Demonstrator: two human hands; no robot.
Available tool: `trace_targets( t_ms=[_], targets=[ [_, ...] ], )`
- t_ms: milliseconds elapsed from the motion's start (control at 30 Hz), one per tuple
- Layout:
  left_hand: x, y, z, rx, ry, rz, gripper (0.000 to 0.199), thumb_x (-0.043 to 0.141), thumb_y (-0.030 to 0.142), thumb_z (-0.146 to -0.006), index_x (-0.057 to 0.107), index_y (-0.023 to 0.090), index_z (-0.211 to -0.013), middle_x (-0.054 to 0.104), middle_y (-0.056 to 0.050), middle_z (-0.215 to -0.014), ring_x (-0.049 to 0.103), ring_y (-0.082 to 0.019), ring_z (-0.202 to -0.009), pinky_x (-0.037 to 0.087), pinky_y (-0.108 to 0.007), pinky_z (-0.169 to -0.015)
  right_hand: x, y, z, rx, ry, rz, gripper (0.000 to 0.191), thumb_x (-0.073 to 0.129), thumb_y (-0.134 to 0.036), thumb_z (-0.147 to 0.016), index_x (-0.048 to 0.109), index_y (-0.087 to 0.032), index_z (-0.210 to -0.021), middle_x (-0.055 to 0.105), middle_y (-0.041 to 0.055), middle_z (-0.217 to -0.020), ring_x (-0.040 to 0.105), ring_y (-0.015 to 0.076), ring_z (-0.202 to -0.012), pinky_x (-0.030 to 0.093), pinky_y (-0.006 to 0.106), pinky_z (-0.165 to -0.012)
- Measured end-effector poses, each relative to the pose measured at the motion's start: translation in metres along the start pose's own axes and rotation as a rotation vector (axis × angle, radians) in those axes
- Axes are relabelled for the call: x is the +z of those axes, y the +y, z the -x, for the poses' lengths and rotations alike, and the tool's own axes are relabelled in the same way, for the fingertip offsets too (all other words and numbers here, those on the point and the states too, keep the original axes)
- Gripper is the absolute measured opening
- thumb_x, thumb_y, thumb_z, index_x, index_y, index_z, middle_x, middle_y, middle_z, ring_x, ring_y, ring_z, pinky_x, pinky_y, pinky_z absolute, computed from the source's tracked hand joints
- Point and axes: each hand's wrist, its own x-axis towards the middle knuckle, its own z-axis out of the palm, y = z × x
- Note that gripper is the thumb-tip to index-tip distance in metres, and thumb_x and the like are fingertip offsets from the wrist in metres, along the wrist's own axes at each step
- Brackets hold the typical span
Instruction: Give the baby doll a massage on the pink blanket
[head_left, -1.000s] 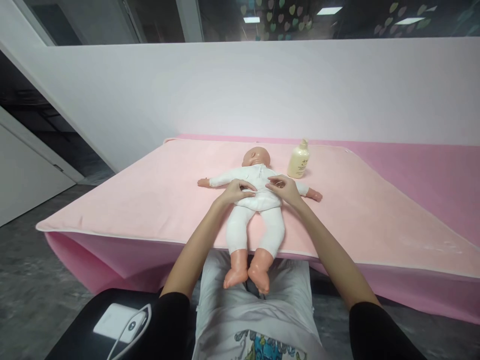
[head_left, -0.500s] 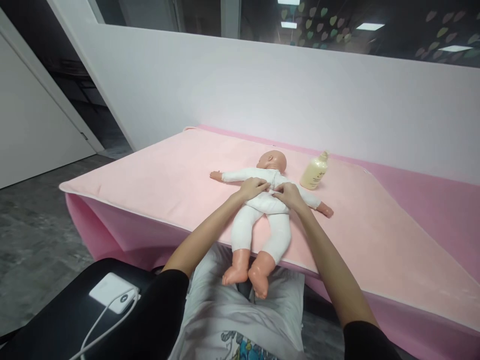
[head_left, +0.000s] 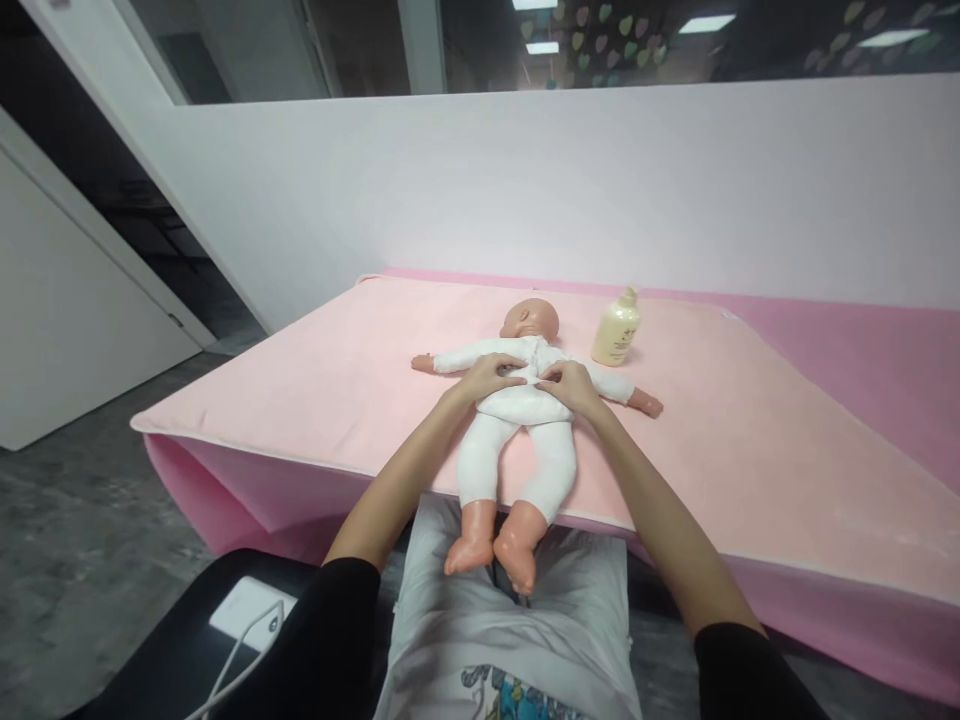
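A baby doll [head_left: 525,405] with a white cloth body lies on the pink table cover, its head away from me and its bare feet over the near edge. My left hand [head_left: 491,376] rests on the left side of its torso, thumb and fingers apart. On the right side of the torso lies my right hand [head_left: 570,386], its thumb and fingers also spread. Between the two hands is a narrow strip of white cloth. Neither hand holds anything that I can see.
A pale yellow bottle [head_left: 616,330] stands on the pink cover [head_left: 300,380], right of the doll's head. Behind the table rises a white wall [head_left: 525,190] with a window. A white power bank [head_left: 251,612] with a cable lies on a black seat at the lower left.
The camera view has tilted and shifted. My hands have moved slightly apart on the doll's torso, and their fingers look more spread than before.
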Motion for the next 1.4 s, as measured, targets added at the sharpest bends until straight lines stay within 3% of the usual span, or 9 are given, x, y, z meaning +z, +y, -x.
trace_targets(
  t_ms=[133,333,500,600,767,867,1000,1233,1400],
  targets=[
    [-0.005,0.002,-0.008,-0.023,-0.055,-0.103,0.031,0.071,0.037,-0.072,0.074,0.016,-0.094,0.074,-0.005,-0.089,0.065,-0.02,-0.083,0.05,-0.032,-0.078,0.0,0.0,0.001,-0.013,0.006,-0.069,0.004,0.069,-0.02,-0.069,0.07,-0.017,-0.072,0.07,0.0045,-0.079,0.061,0.0172,-0.073,0.049,0.03,-0.073],
    [0.007,-0.013,-0.009,-0.079,0.093,0.021,0.033,0.073,0.042,-0.068,0.076,0.014,-0.084,0.074,-0.006,-0.078,0.061,-0.018,-0.069,0.047,-0.03,-0.065,0.008,0.01,-0.005,-0.041,0.301,-0.302,0.031,0.062,-0.02,-0.074,0.067,-0.016,-0.104,0.07,0.0072,-0.094,0.064,0.0173,-0.085,0.052,0.033,-0.085],
    [0.01,-0.008,-0.005,-0.011,0.075,-0.003,0.027,0.071,0.039,-0.071,0.076,0.017,-0.086,0.073,-0.006,-0.086,0.063,-0.02,-0.079,0.048,-0.031,-0.073,0.009,0.019,-0.008,-0.01,0.12,-0.159,0.025,0.069,-0.017,-0.07,0.073,-0.018,-0.094,0.071,0.0079,-0.104,0.066,0.0209,-0.096,0.05,0.037,-0.093],
    [0.012,0.004,-0.003,0.08,0.078,-0.252,0.024,0.064,0.04,-0.079,0.076,0.019,-0.085,0.07,-0.006,-0.085,0.062,-0.021,-0.083,0.046,-0.034,-0.078,0.006,0.019,-0.011,0.033,0.072,-0.161,0.02,0.071,-0.019,-0.071,0.074,-0.018,-0.091,0.073,0.0075,-0.098,0.068,0.0206,-0.092,0.052,0.035,-0.09],
    [0.02,0.021,-0.004,0.219,0.09,-0.605,0.038,0.045,0.038,-0.091,0.073,0.016,-0.077,0.064,-0.014,-0.077,0.058,-0.028,-0.089,0.04,-0.042,-0.084,0.005,0.011,-0.019,0.074,0.071,-0.024,0.006,0.071,-0.015,-0.072,0.074,-0.016,-0.077,0.074,0.0071,-0.084,0.069,0.0205,-0.08,0.054,0.033,-0.081],
    [0.022,0.023,-0.004,0.251,0.187,-0.675,0.037,0.039,0.03,-0.093,0.07,0.014,-0.103,0.066,-0.017,-0.094,0.056,-0.029,-0.099,0.037,-0.044,-0.09,0.006,0.008,-0.022,0.089,0.096,0.042,0.006,0.07,-0.013,-0.071,0.074,-0.017,-0.074,0.075,0.0067,-0.082,0.069,0.021,-0.079,0.053,0.033,-0.082],
    [0.023,0.016,-0.007,0.208,0.34,-0.69,0.045,0.04,0.023,-0.092,0.049,0.014,-0.135,0.058,-0.016,-0.127,0.05,-0.029,-0.118,0.034,-0.041,-0.097,0.01,0.01,-0.021,0.079,0.131,0.013,0.006,0.07,-0.013,-0.071,0.074,-0.018,-0.072,0.075,0.006,-0.08,0.07,0.0207,-0.078,0.054,0.032,-0.08],
    [0.019,0.005,-0.021,0.046,0.231,-0.618,0.031,0.047,0.024,-0.088,0.062,0.018,-0.114,0.067,-0.011,-0.114,0.058,-0.027,-0.108,0.038,-0.041,-0.094,0.017,0.012,-0.019,0.058,0.18,0.045,0.007,0.07,-0.014,-0.072,0.074,-0.02,-0.072,0.074,0.0059,-0.081,0.07,0.0214,-0.079,0.054,0.033,-0.081],
    [0.018,0.001,-0.034,-0.002,0.228,-0.625,0.024,0.052,0.021,-0.083,0.067,0.015,-0.101,0.069,-0.013,-0.103,0.061,-0.028,-0.098,0.042,-0.039,-0.086,0.019,0.008,-0.014,0.041,0.209,0.081,0.016,0.063,-0.015,-0.075,0.075,-0.02,-0.085,0.074,0.0076,-0.093,0.069,0.0238,-0.09,0.052,0.037,-0.09]
  ],
)
